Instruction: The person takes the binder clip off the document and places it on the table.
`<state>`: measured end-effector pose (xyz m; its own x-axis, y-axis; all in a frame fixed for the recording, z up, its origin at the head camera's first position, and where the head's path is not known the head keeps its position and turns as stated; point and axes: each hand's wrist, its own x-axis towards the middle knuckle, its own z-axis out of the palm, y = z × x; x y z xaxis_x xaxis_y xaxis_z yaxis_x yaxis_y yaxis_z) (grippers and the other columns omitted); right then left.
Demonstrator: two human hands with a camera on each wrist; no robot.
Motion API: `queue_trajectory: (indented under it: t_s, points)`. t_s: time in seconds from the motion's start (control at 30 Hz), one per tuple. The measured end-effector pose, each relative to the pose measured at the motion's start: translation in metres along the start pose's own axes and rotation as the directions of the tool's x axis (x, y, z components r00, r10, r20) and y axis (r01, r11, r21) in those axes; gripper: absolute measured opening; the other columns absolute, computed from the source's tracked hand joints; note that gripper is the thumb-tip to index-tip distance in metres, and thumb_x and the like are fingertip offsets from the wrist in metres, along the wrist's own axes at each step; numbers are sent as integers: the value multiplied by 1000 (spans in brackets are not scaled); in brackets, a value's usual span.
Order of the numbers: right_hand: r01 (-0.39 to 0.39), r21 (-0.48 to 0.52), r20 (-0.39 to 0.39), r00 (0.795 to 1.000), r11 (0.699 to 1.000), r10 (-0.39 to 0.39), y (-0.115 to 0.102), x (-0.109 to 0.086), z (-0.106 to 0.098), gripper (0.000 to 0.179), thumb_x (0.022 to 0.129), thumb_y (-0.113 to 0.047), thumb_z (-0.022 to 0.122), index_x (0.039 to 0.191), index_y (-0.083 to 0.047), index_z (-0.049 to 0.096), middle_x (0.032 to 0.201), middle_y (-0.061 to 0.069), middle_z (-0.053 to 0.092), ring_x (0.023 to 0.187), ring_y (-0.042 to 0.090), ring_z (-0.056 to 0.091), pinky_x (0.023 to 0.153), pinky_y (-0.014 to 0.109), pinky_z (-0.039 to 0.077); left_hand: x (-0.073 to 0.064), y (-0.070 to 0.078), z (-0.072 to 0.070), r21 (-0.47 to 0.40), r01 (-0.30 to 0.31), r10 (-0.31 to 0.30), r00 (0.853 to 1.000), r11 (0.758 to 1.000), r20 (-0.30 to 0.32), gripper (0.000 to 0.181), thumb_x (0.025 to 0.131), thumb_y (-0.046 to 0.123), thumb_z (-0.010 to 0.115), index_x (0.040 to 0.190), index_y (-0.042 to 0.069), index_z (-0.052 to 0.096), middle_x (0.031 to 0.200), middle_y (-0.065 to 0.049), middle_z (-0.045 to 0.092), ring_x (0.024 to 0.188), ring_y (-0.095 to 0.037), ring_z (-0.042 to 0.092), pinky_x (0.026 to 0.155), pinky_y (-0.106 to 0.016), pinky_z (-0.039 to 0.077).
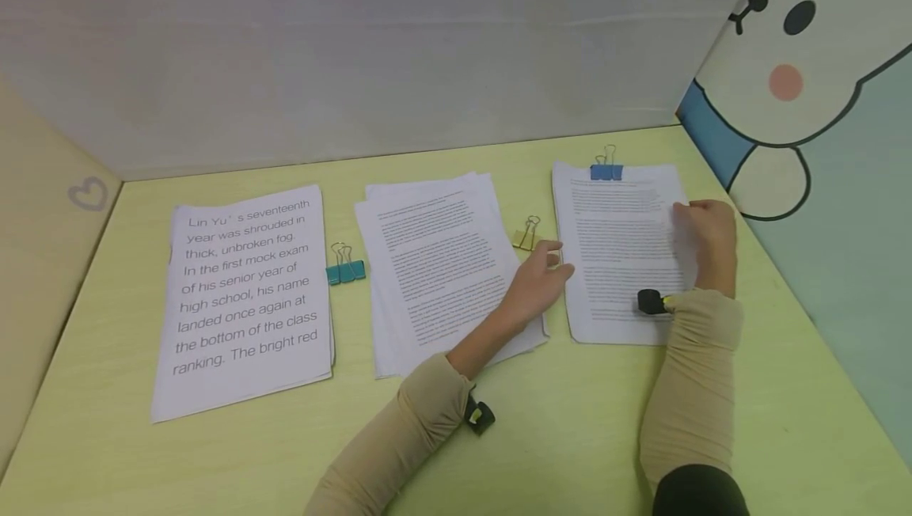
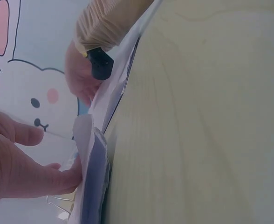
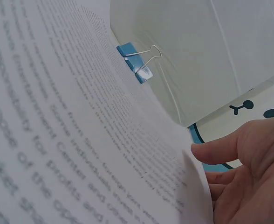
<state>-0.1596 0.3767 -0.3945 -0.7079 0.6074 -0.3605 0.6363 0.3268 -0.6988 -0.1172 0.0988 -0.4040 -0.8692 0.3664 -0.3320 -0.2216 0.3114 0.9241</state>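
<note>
A stack of printed sheets (image 1: 620,263) lies at the right, a blue binder clip (image 1: 606,172) on its top edge. My right hand (image 1: 712,227) holds this stack's right edge. In the right wrist view the thumb is at the front of the curved page (image 3: 127,140), with the fingers behind its edge. My left hand (image 1: 537,286) reaches over the right side of the middle stack (image 1: 442,263), fingers loosely bent and holding nothing. Its fingertips are right by the left edge of the clipped stack. Just beyond them lies a gold binder clip (image 1: 526,240).
On the left is a stack of large-print sheets (image 1: 242,302). A teal binder clip (image 1: 346,271) lies between it and the middle stack, whose sheets are fanned unevenly. A pale wall (image 1: 356,65) borders the table's back, and a cartoon-printed panel (image 1: 841,168) its right side.
</note>
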Motion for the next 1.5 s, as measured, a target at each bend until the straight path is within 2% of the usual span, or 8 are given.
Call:
queue_trajectory:
  t_s: [0.17,0.37,0.6,0.77,0.9,1.03,1.27,1.5]
  points:
    - [40,-49,-31,999,998,-41,-3,-2,0,57,105,-17,45,155,8,37,157,26,41,135,38,44,115,51,38,2,0,1,-61,42,-43,999,997,-12,50,105,24,55,152,10,46,145,-12,60,137,-27,54,115,-39,40]
    - [36,16,-89,995,999,-35,-10,-6,-5,53,105,-18,47,155,1,44,150,18,46,118,24,50,101,35,44,4,-1,2,-168,53,-57,998,984,-22,49,103,20,59,149,7,49,141,-11,62,126,-27,61,108,-39,47]
    - [14,61,-90,996,998,-8,-25,-17,-18,56,106,-24,51,159,-6,41,153,12,45,119,18,49,106,31,42,2,5,-5,-282,23,-25,1000,959,-4,53,103,14,61,151,2,44,134,-14,62,94,-23,68,90,-38,57]
    - [18,124,-75,997,992,-9,-40,-31,-25,58,106,-32,54,159,-12,42,142,1,50,113,11,49,100,29,41,-1,10,-13,-327,-12,19,1000,945,18,51,103,12,60,151,2,44,128,-15,65,92,-25,70,88,-39,58]
    - [80,136,-95,993,987,-67,-51,-44,-24,56,105,-31,57,157,-11,46,134,-3,52,100,6,50,93,27,42,-4,13,-22,-355,-53,78,995,933,57,46,105,8,56,149,0,45,123,-16,68,89,-25,72,82,-37,60]
    - [139,154,-101,987,978,-124,-64,-58,-15,55,105,-31,57,155,-11,49,136,1,53,96,5,52,90,26,43,-7,17,-34,-353,-111,146,987,929,74,40,106,7,53,144,-1,48,117,-15,72,89,-22,72,74,-33,60]
    - [208,331,-10,976,921,-217,-87,-77,13,46,104,-21,63,148,-8,56,112,-3,58,93,11,59,78,21,47,-13,19,-70,-321,-170,187,982,932,24,42,108,12,51,150,7,49,121,-12,70,100,-23,72,76,-32,59]
    - [274,477,124,920,835,-373,-104,-96,48,36,104,-15,63,137,-1,57,112,4,61,90,14,62,71,19,51,-22,16,-111,-352,-165,161,986,921,-43,41,108,18,50,148,9,52,127,-12,69,108,-25,72,89,-36,58]
